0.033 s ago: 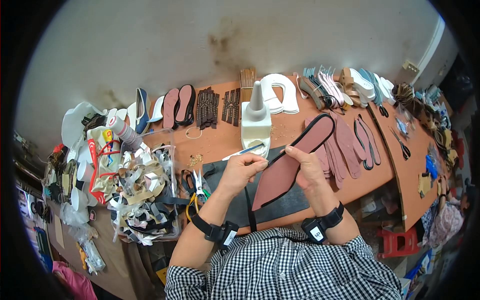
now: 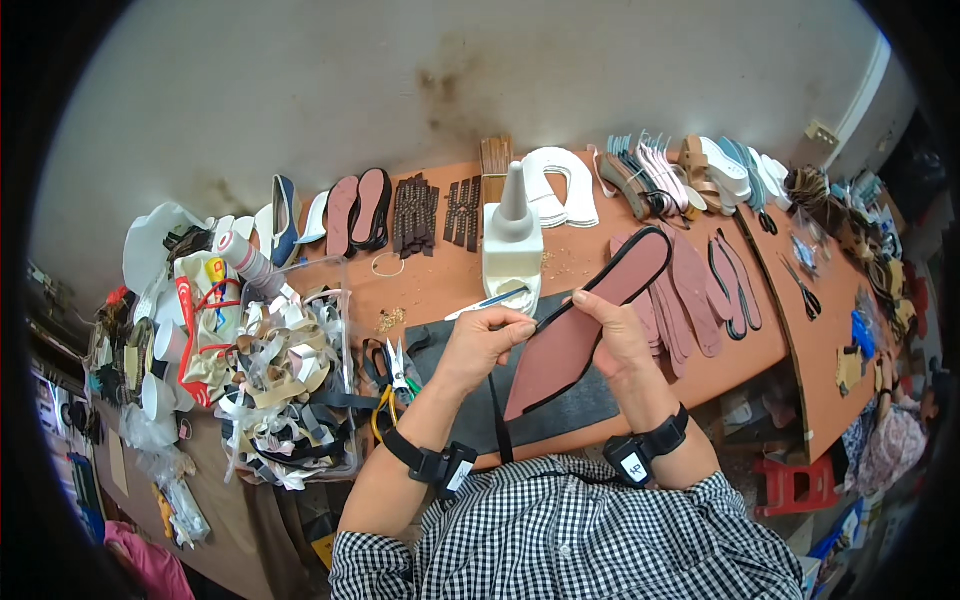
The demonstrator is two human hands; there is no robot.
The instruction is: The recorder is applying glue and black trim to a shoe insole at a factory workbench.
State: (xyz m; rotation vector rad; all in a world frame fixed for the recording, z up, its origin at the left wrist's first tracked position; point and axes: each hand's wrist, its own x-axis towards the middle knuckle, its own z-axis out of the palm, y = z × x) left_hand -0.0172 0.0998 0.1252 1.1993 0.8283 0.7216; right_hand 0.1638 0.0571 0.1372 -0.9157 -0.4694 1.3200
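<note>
A dusty-pink shoe insole (image 2: 566,358) with black edging is tilted in front of me, its rounded end up and to the right. My right hand (image 2: 618,335) is closed on its right side, thumb on the upper face; the fingers behind are partly hidden. At the insole's left edge, my left hand (image 2: 490,340) pinches the black edging strip (image 2: 501,425), whose loose end hangs down below. Beneath both hands lies a dark mat (image 2: 455,415). White-bladed scissors (image 2: 397,366) and a yellow-handled tool (image 2: 383,412) rest left of my left wrist.
A white stand with a grey cone (image 2: 513,215) rises beyond my hands. Stacked pink insoles (image 2: 690,290) lie to the right. A clear bin of scraps (image 2: 345,330) sits at left. Sandals and straps (image 2: 650,175) line the back; black scissors (image 2: 803,290) lie far right.
</note>
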